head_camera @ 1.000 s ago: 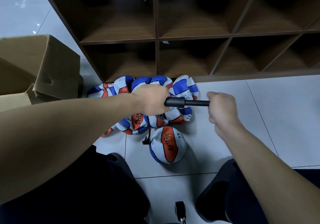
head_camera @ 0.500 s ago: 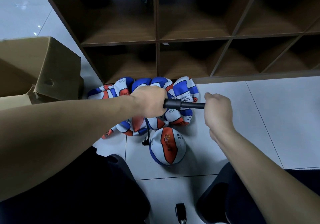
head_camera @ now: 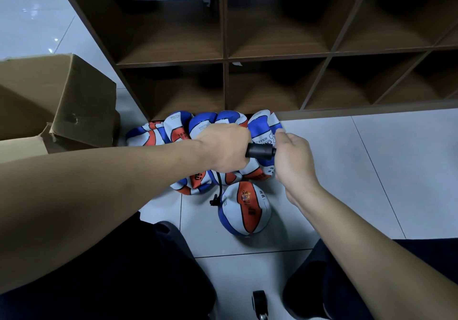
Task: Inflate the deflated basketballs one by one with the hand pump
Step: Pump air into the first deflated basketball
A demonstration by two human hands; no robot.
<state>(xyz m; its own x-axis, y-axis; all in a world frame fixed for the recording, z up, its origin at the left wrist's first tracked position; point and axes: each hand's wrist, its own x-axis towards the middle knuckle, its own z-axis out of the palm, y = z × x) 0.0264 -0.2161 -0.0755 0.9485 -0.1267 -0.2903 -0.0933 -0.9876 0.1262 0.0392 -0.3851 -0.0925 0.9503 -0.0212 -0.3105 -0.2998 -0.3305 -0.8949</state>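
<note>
Seated person works a black hand pump (head_camera: 260,150) over a tiled floor (head_camera: 371,171): left hand (head_camera: 224,150) wrapped round the barrel, right hand (head_camera: 293,163) closed on the handle end, hands nearly touching, only a short bit of barrel showing betw. them. Thin black hose (head_camera: 218,191) drops from under the left hand to a rounded blue-white-orange basketball (head_camera: 244,212) on the floor. Behind it, a heap of flat deflated basketballs (head_camera: 178,131) vs. the foot of a brown cubby shelf (head_camera: 224,47). Open cardboard box (head_camera: 62,96) at left; small black caster (head_camera: 259,302) btm centre.
</note>
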